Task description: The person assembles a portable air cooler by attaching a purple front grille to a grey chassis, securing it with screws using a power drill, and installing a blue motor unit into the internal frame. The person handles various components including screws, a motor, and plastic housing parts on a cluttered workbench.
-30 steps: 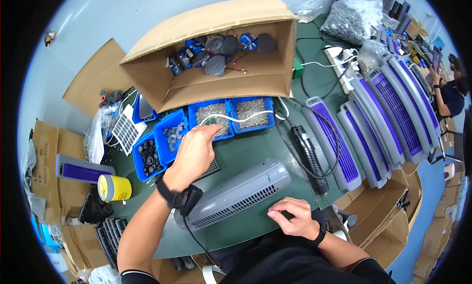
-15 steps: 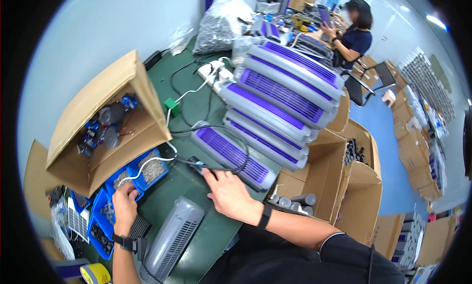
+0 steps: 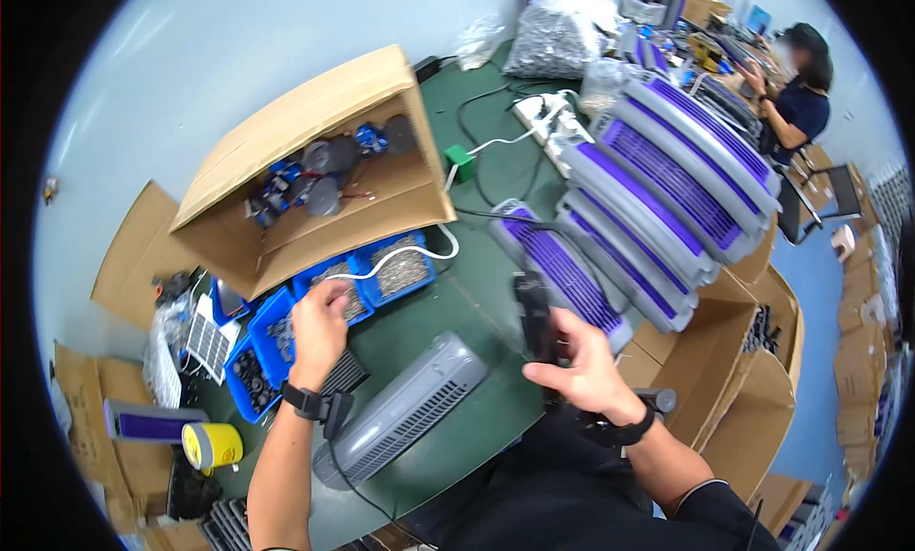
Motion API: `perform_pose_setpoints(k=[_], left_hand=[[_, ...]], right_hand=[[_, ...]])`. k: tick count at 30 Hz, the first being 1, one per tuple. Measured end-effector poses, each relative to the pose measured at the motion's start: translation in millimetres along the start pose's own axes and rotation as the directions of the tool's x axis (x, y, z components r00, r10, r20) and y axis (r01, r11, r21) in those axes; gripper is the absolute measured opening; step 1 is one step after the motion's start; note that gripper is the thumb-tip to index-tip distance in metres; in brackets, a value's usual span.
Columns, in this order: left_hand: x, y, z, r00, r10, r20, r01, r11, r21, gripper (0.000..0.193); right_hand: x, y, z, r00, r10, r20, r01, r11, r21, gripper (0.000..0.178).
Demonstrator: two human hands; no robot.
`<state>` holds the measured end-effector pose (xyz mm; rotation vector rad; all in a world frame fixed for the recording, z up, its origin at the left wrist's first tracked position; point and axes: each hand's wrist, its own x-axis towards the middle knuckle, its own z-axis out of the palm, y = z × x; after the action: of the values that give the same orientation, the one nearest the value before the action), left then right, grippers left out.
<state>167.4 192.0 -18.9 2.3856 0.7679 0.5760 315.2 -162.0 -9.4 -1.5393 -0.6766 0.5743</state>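
Observation:
My left hand (image 3: 319, 332) is at the near edge of a blue bin of small metal parts (image 3: 345, 289), fingers pinched together; what they hold, if anything, is too small to make out. In my right hand (image 3: 586, 365) is a black electric screwdriver (image 3: 538, 322), raised upright above the table and slightly blurred. A black cable runs toward it from the table's far side. Between my forearms a grey slotted housing (image 3: 405, 413) lies slanted on the green table (image 3: 467, 308). A white cable (image 3: 405, 248) crosses the bins near my left fingers.
A tilted cardboard box (image 3: 315, 84) holds motors and blue parts. Purple-and-grey units (image 3: 667, 170) are stacked on the right, beside open cartons (image 3: 720, 360). A yellow tub (image 3: 212, 446) stands at the left. A power strip (image 3: 558, 132) lies behind; a person (image 3: 801, 93) works far right.
My right hand has picked the screwdriver up from the table and brought it nearer me. My left hand remains at the bins, its fingers pinched. The whole view has shifted and turned.

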Motion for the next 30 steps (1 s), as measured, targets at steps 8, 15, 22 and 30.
perform_pose_setpoints(k=[8,15,22,30], left_hand=[[-41.4,87.1,7.1,0.759,-0.382,0.527,0.630,0.635,-0.447,0.037],[-45.2,73.8,25.8,0.694,-0.383,0.609,0.707,0.522,-0.477,0.037],[-51.2,82.3,22.4,0.779,-0.326,0.536,0.556,0.755,-0.348,0.035],[-92.9,75.1,-4.2,0.841,-0.036,0.539,0.142,0.978,-0.156,0.064]], right_hand=[[-8.7,-22.2,-5.2,0.987,0.149,0.064,-0.154,0.741,0.654,0.046],[-5.0,-28.5,-0.3,0.997,-0.008,0.081,-0.056,0.652,0.756,0.037],[3.4,-33.2,12.2,0.990,-0.141,0.015,0.093,0.726,0.681,0.039],[16.7,-47.1,43.9,0.920,-0.392,0.006,0.307,0.730,0.610,0.033]])
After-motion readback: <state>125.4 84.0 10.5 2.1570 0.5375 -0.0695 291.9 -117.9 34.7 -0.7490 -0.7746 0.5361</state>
